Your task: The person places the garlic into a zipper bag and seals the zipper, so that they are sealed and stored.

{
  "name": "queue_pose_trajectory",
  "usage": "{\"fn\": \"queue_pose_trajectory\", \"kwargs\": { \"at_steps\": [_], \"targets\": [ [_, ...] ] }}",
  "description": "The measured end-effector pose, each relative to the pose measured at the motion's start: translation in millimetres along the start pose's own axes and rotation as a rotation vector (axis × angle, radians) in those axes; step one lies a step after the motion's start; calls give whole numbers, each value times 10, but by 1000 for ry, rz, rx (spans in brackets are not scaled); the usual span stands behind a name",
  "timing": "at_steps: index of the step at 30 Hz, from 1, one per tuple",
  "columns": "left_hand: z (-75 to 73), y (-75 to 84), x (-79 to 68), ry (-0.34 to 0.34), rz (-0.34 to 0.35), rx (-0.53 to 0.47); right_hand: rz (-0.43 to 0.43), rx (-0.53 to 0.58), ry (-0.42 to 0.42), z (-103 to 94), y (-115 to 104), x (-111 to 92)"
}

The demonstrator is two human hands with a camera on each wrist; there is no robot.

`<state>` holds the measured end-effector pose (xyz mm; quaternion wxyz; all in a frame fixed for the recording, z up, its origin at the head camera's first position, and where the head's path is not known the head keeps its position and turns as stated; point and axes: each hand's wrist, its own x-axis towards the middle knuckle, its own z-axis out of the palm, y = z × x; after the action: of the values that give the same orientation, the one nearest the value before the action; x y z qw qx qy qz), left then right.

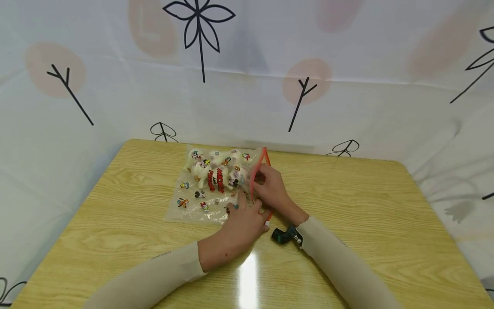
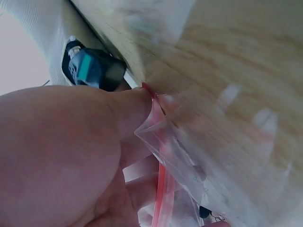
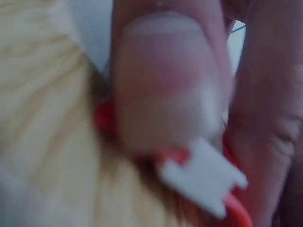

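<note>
A clear plastic zip bag [image 1: 191, 209] printed with cartoon figures and red lettering lies flat, its mouth facing right. Pale rounded things [image 1: 216, 156] show through its film. My left hand [image 1: 241, 225] lies over the lower mouth corner; its thumb and fingers pinch the red zip strip [image 2: 163, 189] there. Beside a thumbnail in the right wrist view sits the white zip slider [image 3: 203, 177]. At the parted mouth my right hand [image 1: 273, 187] has bent fingers reaching in behind the upper red strip. Its fingertips are hidden, and I cannot tell whether they hold anything.
Under the bag is a wood-grain table [image 1: 347, 206], with a light glare near its front. A patterned white cloth [image 1: 247, 107] hangs behind its back edge. A dark wrist camera [image 1: 283, 235] sits at my right cuff, close to the left thumb.
</note>
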<state>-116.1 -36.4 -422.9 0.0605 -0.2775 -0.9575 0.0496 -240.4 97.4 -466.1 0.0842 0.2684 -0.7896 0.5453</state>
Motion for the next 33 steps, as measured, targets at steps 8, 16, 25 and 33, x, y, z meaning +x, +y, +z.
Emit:
{"fn": "queue_pose_trajectory", "kwargs": {
  "at_steps": [8, 16, 25, 33],
  "targets": [
    [17, -6, -8, 16, -12, 2, 30, -7, 32, 58, -85, 30],
    [44, -27, -25, 37, -7, -4, 12, 1, -6, -12, -44, -28],
    [53, -33, -43, 54, 7, 9, -35, -11, -35, -54, -29, -95],
    [45, -44, -65, 64, -5, -40, -59, -30, -28, -107, -54, -187]
  ]
}}
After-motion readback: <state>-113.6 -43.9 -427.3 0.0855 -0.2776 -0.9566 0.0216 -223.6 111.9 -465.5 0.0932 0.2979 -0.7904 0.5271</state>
